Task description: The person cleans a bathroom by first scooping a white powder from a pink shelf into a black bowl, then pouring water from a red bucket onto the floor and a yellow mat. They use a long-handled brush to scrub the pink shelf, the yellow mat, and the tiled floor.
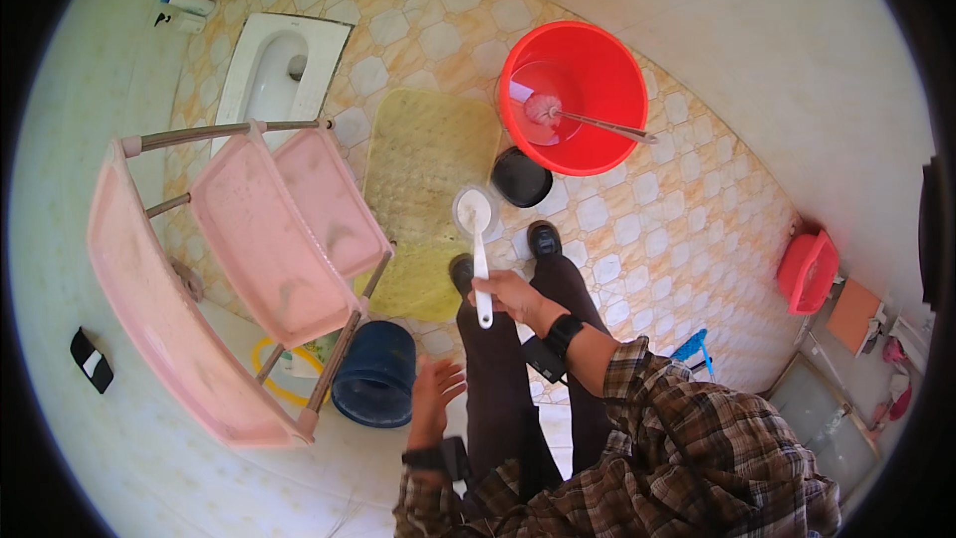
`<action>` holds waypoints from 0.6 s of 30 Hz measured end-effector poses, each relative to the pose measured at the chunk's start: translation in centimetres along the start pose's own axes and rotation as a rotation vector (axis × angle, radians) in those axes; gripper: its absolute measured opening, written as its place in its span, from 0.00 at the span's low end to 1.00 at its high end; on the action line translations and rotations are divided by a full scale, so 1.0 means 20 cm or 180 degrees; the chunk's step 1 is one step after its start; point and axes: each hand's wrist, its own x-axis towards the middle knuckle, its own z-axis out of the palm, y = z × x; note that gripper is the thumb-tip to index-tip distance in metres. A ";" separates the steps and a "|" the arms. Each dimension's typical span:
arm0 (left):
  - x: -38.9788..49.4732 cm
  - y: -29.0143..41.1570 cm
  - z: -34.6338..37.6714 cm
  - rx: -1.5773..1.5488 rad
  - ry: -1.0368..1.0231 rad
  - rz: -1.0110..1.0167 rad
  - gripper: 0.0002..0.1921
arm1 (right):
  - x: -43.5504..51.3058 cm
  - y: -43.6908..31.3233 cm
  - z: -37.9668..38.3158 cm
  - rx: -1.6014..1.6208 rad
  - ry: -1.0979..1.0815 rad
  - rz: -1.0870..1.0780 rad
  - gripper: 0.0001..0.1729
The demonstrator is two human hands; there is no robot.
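Observation:
My right hand (pixel 508 295) grips the white handle of a round-headed brush or scoop (pixel 481 261); its rounded head is over the yellow floor mat (pixel 418 164), and I cannot tell which tool it is. My left hand (pixel 435 396) is raised with its fingers apart, holding nothing, just right of a dark blue bucket (pixel 377 366). A large red plastic tub (pixel 635 90) stands ahead on the right, with reddish liquid and a long-handled round brush (pixel 543 109) leaning in it. A small black basin (pixel 523 178) sits beside the tub.
A pink tiered plastic rack (pixel 276 239) with metal poles stands tilted in view on the left. Behind it, a squat toilet (pixel 276 82) is set in the tiled floor (pixel 597 217). A red basin (pixel 809 271) lies at the far right, and a blue brush (pixel 691 346) is near my right elbow.

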 end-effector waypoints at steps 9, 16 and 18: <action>0.32 0.21 0.56 -0.0311 -0.1361 -0.0095 0.14 | -0.14 -0.50 -0.45 -0.3516 0.0872 -0.1727 0.15; 0.39 0.02 0.77 -0.0890 -0.0683 0.0115 0.10 | 0.32 -1.18 -1.30 -0.6849 0.2433 -0.1110 0.16; 0.39 -0.06 0.89 -0.1042 -0.0513 0.0119 0.10 | 0.38 -1.19 -1.35 -0.7044 0.1633 -0.0866 0.14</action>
